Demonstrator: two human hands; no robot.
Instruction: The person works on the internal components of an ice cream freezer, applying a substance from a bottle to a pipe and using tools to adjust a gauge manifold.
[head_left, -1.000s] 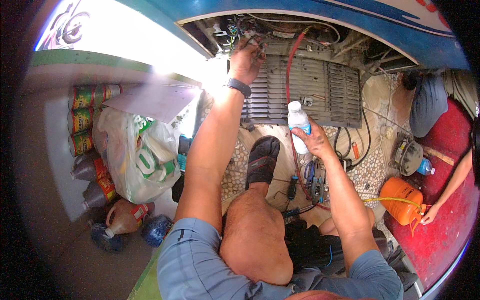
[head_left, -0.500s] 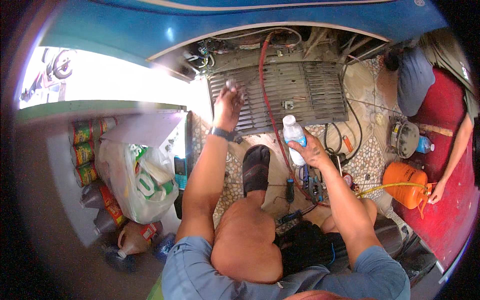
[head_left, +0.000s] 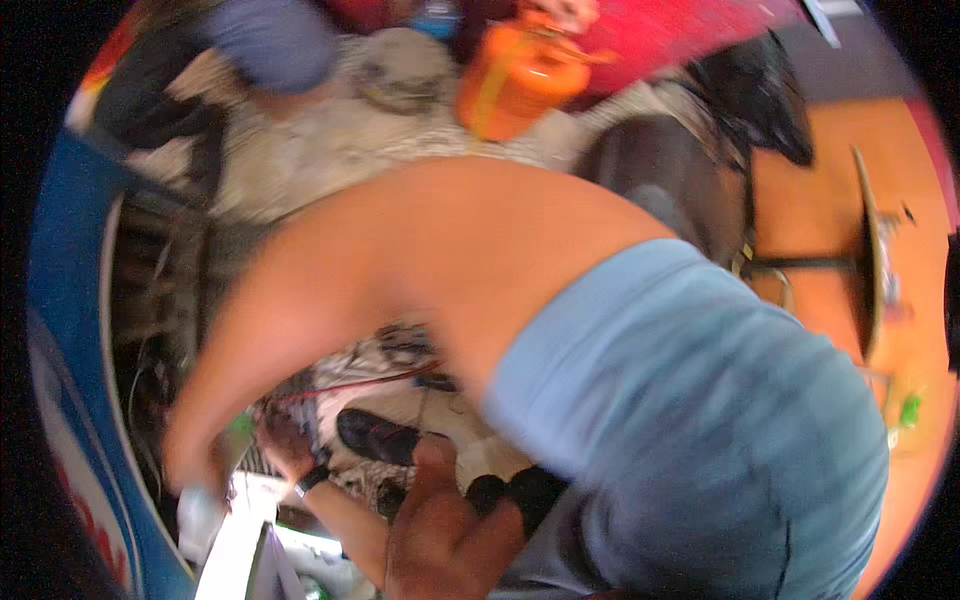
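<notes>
My right arm stretches across the view to the left, and my right hand (head_left: 195,465) is low beside the blue panel. Under its fingers a pale, see-through bottle (head_left: 201,518) shows, smeared by motion; the hand seems closed round its upper part. My left hand (head_left: 286,443), with a dark watch (head_left: 312,480) on the wrist, is close by, above the slatted grille. Blur hides its fingers and whatever they may hold. A red hose (head_left: 375,382) runs across the floor near my black shoe (head_left: 376,436).
The blue panel (head_left: 65,360) of a large machine stands along the left, its underside open. An orange gas cylinder (head_left: 515,85) stands at the top by a red surface (head_left: 660,45). Another person's leg (head_left: 275,45) shows at the upper left. An orange surface (head_left: 810,200) lies at right.
My view has swung round to the right. My right arm has crossed over to the left with the bottle, near my left hand. The earlier view showed the bottle upright over the floor.
</notes>
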